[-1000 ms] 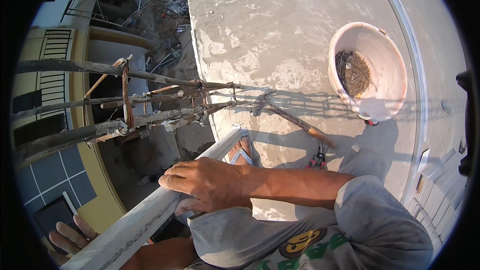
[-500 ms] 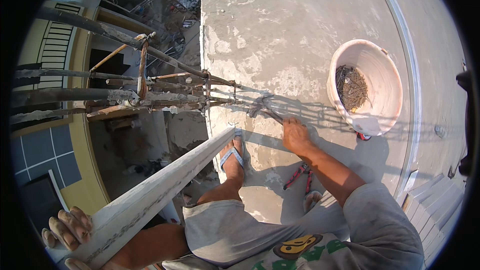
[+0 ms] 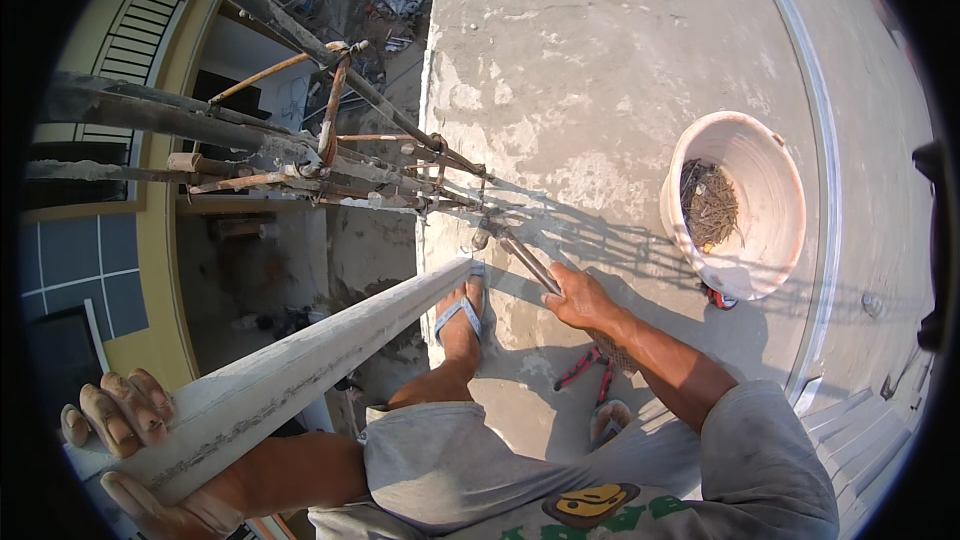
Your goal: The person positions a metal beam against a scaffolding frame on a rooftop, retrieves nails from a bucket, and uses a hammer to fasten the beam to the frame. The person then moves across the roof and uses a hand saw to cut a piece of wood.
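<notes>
My left hand [image 3: 135, 430] grips the near end of a long, pale, square-edged beam [image 3: 300, 365], fingers over its top and thumb underneath. The beam slants away, its far end beside my sandalled foot [image 3: 462, 315] at the slab's edge. My right hand [image 3: 580, 297] is closed round the handle of a hammer [image 3: 528, 262]. Its head points away to the left, close to the beam's far end; whether they touch I cannot tell. Below my right forearm, red-handled pliers [image 3: 578, 368] lie on the concrete.
A whitish bucket [image 3: 780, 200] with a heap of nails [image 3: 710, 205] stands at the right. At the left, past the slab edge [image 3: 425, 120], is a drop with scaffold poles [image 3: 270, 15] and a yellow-walled building. A metal strip [image 3: 822, 140] crosses the concrete. Pale strips [image 3: 865, 455] are stacked at lower right.
The hammer head has swung left and nearer, toward the beam's far end, as my right hand drew slightly back. My left hand still grips the beam. The view has shifted a little.
</notes>
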`<state>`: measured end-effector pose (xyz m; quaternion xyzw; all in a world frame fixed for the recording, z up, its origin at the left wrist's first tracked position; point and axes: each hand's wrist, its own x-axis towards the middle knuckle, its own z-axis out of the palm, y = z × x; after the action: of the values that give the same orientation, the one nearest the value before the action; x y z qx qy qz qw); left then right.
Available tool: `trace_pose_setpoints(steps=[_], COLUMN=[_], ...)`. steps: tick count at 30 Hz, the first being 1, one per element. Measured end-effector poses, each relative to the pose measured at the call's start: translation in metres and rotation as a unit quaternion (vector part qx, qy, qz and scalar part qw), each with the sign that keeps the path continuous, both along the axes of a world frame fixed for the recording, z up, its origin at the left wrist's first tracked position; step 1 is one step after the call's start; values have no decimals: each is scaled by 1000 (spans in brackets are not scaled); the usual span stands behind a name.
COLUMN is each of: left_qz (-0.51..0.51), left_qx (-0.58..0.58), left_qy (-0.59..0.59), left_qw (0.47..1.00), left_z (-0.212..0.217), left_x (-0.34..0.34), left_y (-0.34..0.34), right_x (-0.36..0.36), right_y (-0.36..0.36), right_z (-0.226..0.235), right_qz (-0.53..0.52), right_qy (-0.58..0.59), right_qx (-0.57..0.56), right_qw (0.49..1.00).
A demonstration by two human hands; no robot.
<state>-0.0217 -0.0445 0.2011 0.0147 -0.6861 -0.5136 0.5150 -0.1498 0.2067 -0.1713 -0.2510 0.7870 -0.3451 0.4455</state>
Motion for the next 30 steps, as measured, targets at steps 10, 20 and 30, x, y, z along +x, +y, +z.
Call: trace_pose_setpoints(steps=[10, 20, 30], left_qz=[26, -68, -4], left_qx=[-11, -20, -29], left_qy=[3, -23, 23], left_qw=[1000, 997, 999], left_z=[3, 5, -2], left_x=[2, 8, 9], left_y=[0, -20, -18], right_x=[11, 3, 3], right_y=[-27, -34, -38], right_z=[17, 21, 16], right_qz=[10, 11, 22], right_qy=[75, 128, 117], right_qx=[-3, -21, -24], right_qw=[997, 991, 993])
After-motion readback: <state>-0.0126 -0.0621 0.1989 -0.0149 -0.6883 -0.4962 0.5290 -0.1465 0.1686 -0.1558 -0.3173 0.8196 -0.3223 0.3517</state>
